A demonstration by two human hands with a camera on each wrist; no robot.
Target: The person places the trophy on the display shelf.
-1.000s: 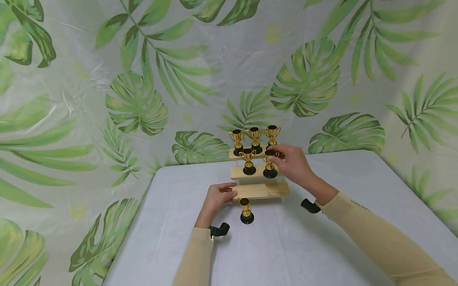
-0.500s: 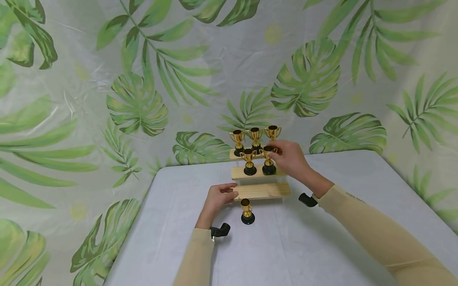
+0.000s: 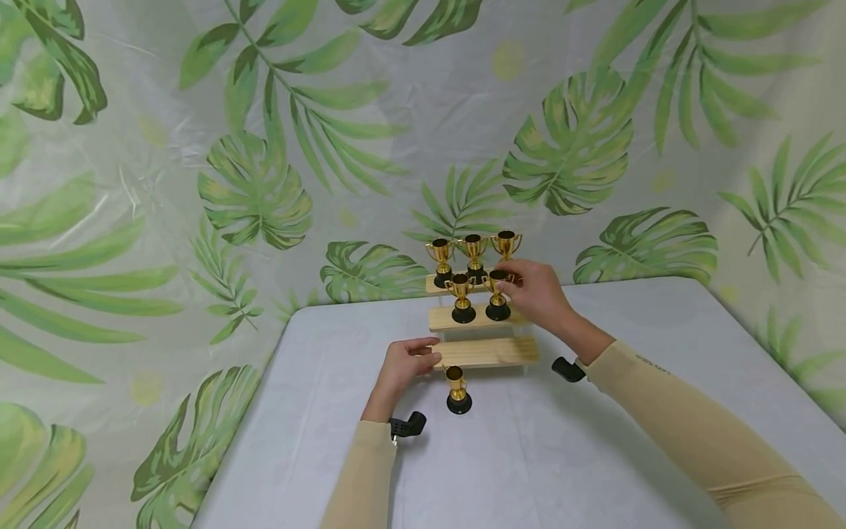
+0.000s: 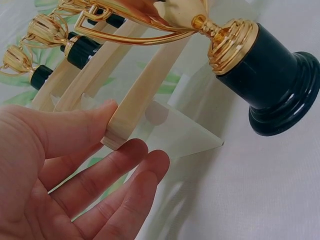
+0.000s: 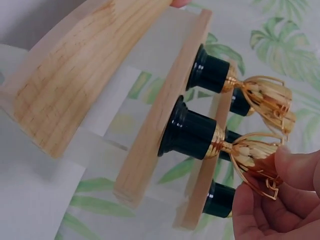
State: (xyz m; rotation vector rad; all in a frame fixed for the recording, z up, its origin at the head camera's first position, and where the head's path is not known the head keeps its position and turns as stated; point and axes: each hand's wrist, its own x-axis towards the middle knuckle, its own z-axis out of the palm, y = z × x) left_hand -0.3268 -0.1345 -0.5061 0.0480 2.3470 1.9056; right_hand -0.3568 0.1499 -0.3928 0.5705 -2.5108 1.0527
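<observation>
My right hand [image 3: 538,294] pinches the cup of a small gold trophy [image 5: 192,132] by its rim and handle. The trophy is upright, its black base at the middle shelf [image 5: 145,135] of a stepped wooden stand, just right of another trophy [image 3: 462,297]. With thumb above and fingers below, my left hand [image 3: 399,367] grips the left end of the stand's lowest shelf [image 3: 485,353]. One more trophy [image 3: 457,391] stands on the table in front of that shelf, close by the left hand; it looms large in the left wrist view.
Three trophies line the top shelf; the rightmost trophy [image 3: 506,242] is partly hidden behind my right hand. Clear side supports [image 4: 185,132] hold the shelves. The white-covered table [image 3: 595,455] ends at the back against a leaf-print curtain [image 3: 370,147].
My right hand has moved the trophy slightly back and left on the middle shelf, then stayed nearly still. The left hand keeps its grip on the lowest shelf.
</observation>
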